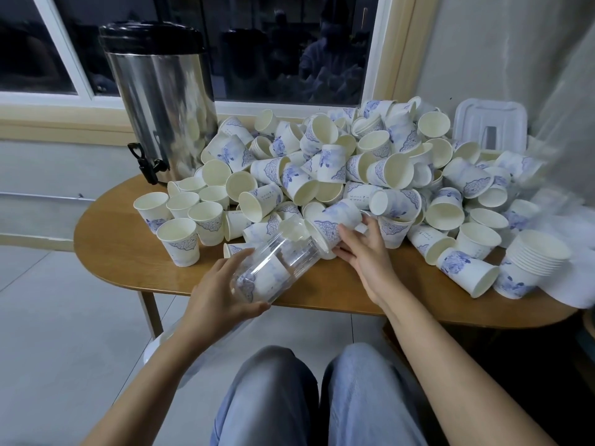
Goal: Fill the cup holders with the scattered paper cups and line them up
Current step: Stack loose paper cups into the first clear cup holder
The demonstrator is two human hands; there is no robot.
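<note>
So the person's sitting at the wooden table (122, 252), both forearms stretched out over their knees. The left hand (222, 297) is cupped under the near end of a clear plastic cup holder (277, 262), fingers and thumb wrapped round it, so it's tilted with the open end pointing up and away toward the pile. You can see at least one blue-patterned cup sitting down inside the tube.

The right hand (363, 252) is reaching in from the side, fingers curled over a paper cup (335, 223) that's lying on its side right at the mouth of the holder.

The heap of loose cups (354, 162) is huge, white with blue print, tumbled every which way across the table. A few upright cups (180, 239) stand at the left, and there's a nested stack (534, 255) at the right edge. A steel drink dispenser (161, 91) stands behind.
</note>
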